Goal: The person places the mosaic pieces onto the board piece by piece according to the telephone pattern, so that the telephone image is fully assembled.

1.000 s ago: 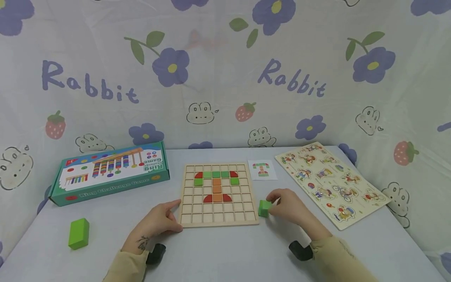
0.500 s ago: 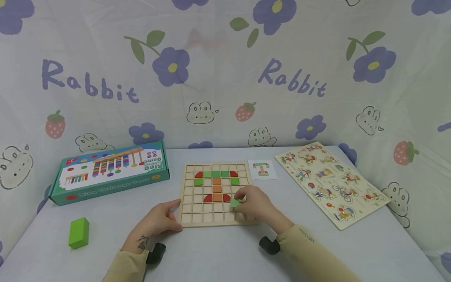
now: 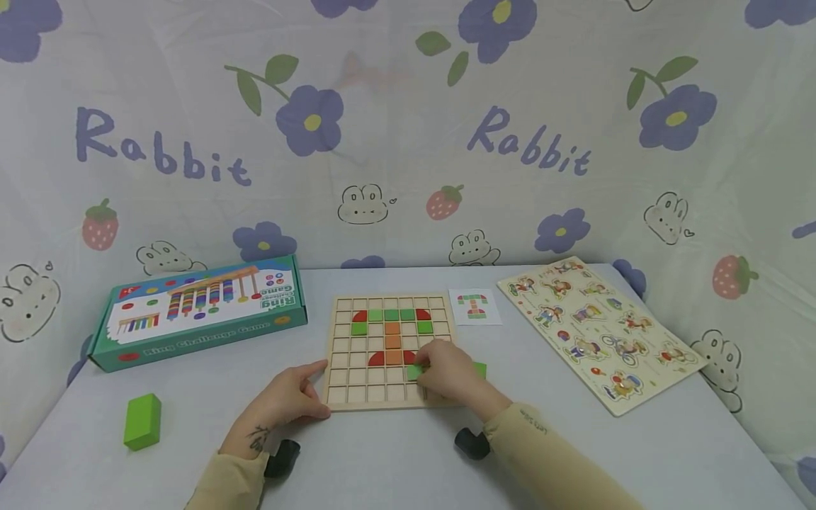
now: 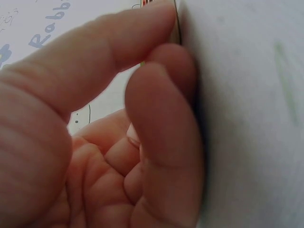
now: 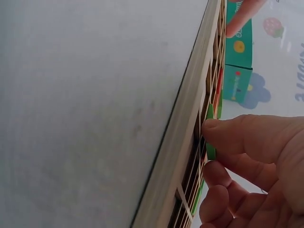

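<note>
A wooden grid board [image 3: 347, 405] lies mid-table, with red quarter-round, green and orange tiles set in its cells. My right hand [image 3: 449, 372] pinches a green square tile [image 3: 414, 372] between thumb and fingers, just below the lower right red tile [image 3: 410, 358]. In the right wrist view the green tile [image 5: 210, 151] stands partly above the grid, under the thumb. My left hand [image 3: 285, 397] touches the board's left edge with index finger and thumb. More green tiles [image 3: 481, 370] lie right of the board, partly hidden behind my right hand.
A pattern card [image 3: 474, 307] lies beyond the board's upper right corner. A wooden picture puzzle [image 3: 596, 333] is at the right, a green game box [image 3: 204, 312] at the back left. Nearer me on the left stands a green block [image 3: 142, 422].
My right hand has moved left from the green tiles beside the board onto the grid, bringing one tile, then slightly further left. My left hand stays at the board's edge.
</note>
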`<act>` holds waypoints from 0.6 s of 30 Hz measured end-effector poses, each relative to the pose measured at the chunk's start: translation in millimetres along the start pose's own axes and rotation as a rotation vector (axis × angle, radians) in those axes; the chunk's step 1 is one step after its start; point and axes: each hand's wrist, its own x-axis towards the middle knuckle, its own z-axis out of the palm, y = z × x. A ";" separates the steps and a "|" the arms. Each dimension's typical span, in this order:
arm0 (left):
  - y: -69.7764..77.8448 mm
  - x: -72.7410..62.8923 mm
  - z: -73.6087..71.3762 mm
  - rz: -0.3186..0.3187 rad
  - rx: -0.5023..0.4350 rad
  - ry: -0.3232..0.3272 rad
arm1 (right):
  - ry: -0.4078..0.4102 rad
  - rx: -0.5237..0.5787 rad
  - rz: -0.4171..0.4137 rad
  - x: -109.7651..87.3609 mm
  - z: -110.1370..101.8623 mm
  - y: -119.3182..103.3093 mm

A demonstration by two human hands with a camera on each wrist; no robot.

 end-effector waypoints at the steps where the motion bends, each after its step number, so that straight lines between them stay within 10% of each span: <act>1: 0.0 -0.3 -0.1 0.001 0.000 -0.001 | -0.002 0.003 -0.001 0.2 0.7 -0.5; 9: -1.6 -0.9 -0.2 0.009 0.012 0.000 | -0.003 0.038 0.000 1.0 2.8 -0.5; 18: 0.0 -0.8 -0.4 -0.008 0.003 -0.004 | 0.096 0.339 0.019 -11.1 -26.7 24.4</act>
